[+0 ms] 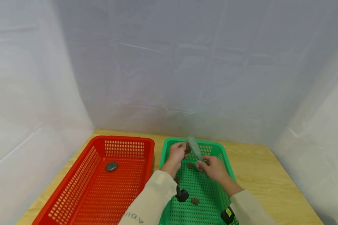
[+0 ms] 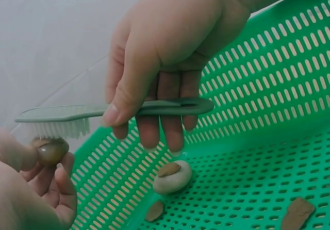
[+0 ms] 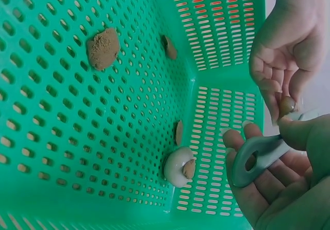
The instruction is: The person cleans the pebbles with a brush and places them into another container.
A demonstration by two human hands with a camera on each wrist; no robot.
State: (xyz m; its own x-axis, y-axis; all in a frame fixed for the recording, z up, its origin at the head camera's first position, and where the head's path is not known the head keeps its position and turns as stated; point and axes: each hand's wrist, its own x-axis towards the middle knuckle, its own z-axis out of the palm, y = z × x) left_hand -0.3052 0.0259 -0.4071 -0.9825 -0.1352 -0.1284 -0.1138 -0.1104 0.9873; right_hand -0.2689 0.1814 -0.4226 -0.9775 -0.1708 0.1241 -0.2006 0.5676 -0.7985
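A red basket (image 1: 115, 193) stands left of the green basket (image 1: 208, 190). Above the green basket, the right hand (image 1: 215, 168) curls its fingers round a grey-green scrubbing brush (image 2: 59, 113); the left hand (image 1: 176, 154) pinches a clay-smeared pebble (image 2: 55, 154) beneath its bristles (image 2: 62, 130).

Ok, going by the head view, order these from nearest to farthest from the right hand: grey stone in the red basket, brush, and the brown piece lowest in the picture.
1. Brush: held in the right hand.
2. Brown piece: on the green basket floor, below the hand in the picture.
3. Grey stone: off to the left, in the red basket.
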